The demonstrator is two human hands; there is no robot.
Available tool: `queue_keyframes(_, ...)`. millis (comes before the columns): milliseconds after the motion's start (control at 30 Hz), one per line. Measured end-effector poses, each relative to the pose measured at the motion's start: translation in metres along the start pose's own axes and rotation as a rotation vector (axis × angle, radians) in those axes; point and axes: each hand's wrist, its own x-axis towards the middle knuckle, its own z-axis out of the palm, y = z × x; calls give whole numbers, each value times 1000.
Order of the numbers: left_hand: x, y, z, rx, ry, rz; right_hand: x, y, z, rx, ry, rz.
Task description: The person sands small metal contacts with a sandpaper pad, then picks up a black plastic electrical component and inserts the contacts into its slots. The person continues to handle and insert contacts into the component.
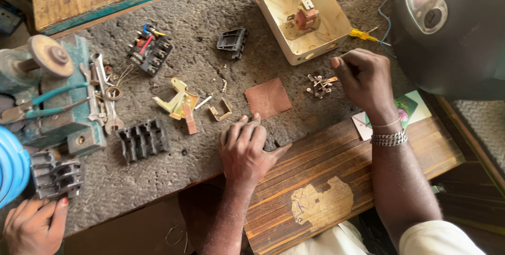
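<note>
**Two hands at rest on a cluttered bench**

The bench (210, 13) is covered in rough grey matting and runs from the upper right down to the lower left. A striped wooden board (336, 171) lies across its near edge. At upper right a dark helmet (452, 34) overhangs the corner, and at far left a teal bench tool (58, 102) stands near the edge. A cream box (326, 2) sits open at the top, with a reddish switch part (306, 17) inside it.

The left hand (247, 147) lies palm down, fingers loosely together and slightly bent. Its fingertips touch the near edge of a brown square sheet (268, 98), which lies flat on the matting. The thumb points right, toward the board. It grips nothing.

The right hand (364, 78) is curled into a loose fist, thumb tucked forward, and rests on the matting. I cannot tell whether it holds anything. A metal bracelet (389, 138) circles the wrist. Just left of the knuckles lies a small contact piece (320, 85), close by but apart.

Open matting lies between the two hands and above the sheet. To the left, a yellow bracket (176, 102), a small clip (221, 112) and a black terminal block (142, 139) crowd the surface. Another person's hand (34, 223) rests at the lower left corner.
</note>
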Motion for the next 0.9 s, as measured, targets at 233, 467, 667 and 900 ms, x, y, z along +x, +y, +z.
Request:
queue_keyframes(233, -9, -7, 9, -56, -3, -24, 3, -87, 23, 561, -504, -178)
queue_keyframes(467, -16, -12, 17, 48, -61, 11, 50, -133, 108, 158, -394, -578)
queue_keyframes(667, -12, -7, 5, -48, -144, -59, 51, -134, 129, 363, -534, -637)
queue_keyframes(900, -13, -7, 6, -18, -128, -50, 45, -126, 134, 308, -589, -588)
